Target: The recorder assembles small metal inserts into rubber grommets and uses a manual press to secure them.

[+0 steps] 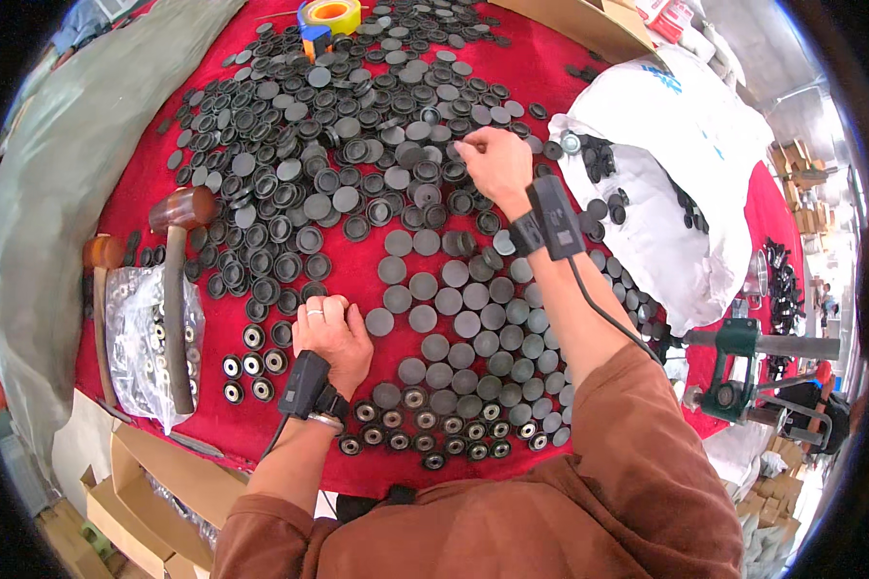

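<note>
A large heap of round black plastic caps covers the far part of the red cloth. At the heap's right edge, my right hand has its fingers pinched together, with a black cap at the fingertips. My left hand rests low on the cloth, its fingers curled under; whatever they hold is hidden. Between my arms, flat-side-up caps lie in loose rows. Nearest me are several small bearing wheels with metal centres, some seated in caps. More bearing wheels stand left of my left hand.
Left lie two mallets and a clear bag of bearings. Yellow tape sits at the far edge. A white sack and a green metal press stand right. An open cardboard box is below left.
</note>
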`<state>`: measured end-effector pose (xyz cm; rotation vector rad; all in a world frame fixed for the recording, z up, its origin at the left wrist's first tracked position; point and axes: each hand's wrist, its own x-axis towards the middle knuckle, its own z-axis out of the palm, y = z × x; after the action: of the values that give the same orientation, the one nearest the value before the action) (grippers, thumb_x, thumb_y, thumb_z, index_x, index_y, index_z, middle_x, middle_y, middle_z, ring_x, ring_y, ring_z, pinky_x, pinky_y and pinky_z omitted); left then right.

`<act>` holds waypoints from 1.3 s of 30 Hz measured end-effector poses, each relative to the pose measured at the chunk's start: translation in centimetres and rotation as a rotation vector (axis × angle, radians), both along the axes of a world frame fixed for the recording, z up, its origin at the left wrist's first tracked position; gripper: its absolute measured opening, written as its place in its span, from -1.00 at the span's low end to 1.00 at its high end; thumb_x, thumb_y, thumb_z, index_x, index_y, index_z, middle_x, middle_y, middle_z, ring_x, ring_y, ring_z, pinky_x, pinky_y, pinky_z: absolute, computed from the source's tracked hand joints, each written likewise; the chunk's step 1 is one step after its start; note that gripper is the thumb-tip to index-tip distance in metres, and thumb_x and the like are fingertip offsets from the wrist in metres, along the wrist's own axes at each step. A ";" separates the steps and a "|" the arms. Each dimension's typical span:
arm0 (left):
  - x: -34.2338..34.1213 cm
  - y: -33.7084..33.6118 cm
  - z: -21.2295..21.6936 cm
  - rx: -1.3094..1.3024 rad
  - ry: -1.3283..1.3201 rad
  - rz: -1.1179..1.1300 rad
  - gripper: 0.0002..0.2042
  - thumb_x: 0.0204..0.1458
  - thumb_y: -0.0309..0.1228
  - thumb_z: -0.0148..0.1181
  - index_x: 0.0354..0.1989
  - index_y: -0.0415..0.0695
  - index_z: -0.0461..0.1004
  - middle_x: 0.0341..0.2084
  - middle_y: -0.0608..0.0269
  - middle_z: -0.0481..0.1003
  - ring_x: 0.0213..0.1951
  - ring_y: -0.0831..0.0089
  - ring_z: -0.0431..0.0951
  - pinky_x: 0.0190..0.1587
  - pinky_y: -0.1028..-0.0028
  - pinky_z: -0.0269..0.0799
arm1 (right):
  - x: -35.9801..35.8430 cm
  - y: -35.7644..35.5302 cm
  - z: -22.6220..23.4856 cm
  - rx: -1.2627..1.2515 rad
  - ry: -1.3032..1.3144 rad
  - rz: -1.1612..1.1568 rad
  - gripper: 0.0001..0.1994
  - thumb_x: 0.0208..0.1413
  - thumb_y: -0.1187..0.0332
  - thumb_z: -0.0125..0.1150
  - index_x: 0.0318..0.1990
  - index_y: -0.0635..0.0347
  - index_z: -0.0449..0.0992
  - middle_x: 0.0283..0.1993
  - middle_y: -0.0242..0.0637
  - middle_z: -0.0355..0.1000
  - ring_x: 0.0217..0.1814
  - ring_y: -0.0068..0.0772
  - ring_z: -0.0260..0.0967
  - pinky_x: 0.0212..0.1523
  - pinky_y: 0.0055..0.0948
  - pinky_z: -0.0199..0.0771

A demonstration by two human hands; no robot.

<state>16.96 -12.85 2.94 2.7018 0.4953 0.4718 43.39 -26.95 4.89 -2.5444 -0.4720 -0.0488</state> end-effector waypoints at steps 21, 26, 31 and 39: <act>-1.0 2.7 -1.8 -0.190 -0.304 -0.159 -0.95 0.05 -0.51 0.06 -0.35 -0.20 0.42 -0.51 0.13 0.44 -0.40 0.19 0.47 -0.34 0.30 0.39 | -14.3 1.4 3.9 0.880 1.155 0.042 -0.82 0.10 0.47 0.13 -0.15 0.31 0.36 -0.32 -0.25 0.43 -0.35 -0.34 0.51 -0.46 -0.46 0.56; -7.0 7.3 2.6 -0.854 -0.565 0.169 -0.87 0.15 -0.48 0.02 -0.27 -0.26 0.48 -0.42 0.33 0.49 -0.36 0.60 0.47 -0.28 0.60 0.39 | -21.5 2.0 2.9 1.029 1.412 0.080 -0.83 0.09 0.52 0.10 -0.15 0.26 0.34 -0.23 -0.16 0.47 -0.34 -0.31 0.53 -0.45 -0.51 0.57; -16.8 9.6 2.8 -0.318 -0.302 0.087 -0.90 0.00 -0.53 0.17 -0.30 -0.23 0.49 -0.42 0.15 0.45 -0.35 0.41 0.47 -0.31 0.48 0.39 | -26.0 6.1 2.2 0.939 1.337 0.099 -0.85 0.09 0.52 0.10 -0.18 0.31 0.39 -0.26 -0.17 0.48 -0.35 -0.34 0.52 -0.39 -0.50 0.58; -19.4 6.1 1.1 -0.255 -0.011 0.070 -0.57 -0.23 -0.29 0.38 -0.13 -0.14 0.48 -0.27 0.11 0.42 -0.27 0.17 0.48 -0.28 0.33 0.43 | -31.9 8.2 -0.6 0.189 -0.054 0.843 -0.70 -0.06 0.49 0.09 -0.10 0.24 0.39 -0.23 -0.13 0.40 -0.22 -0.09 0.41 -0.25 -0.21 0.48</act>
<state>-2.48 -6.78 4.00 2.4430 0.6056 0.4119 11.47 -18.78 4.31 -1.9839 -1.4364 0.1417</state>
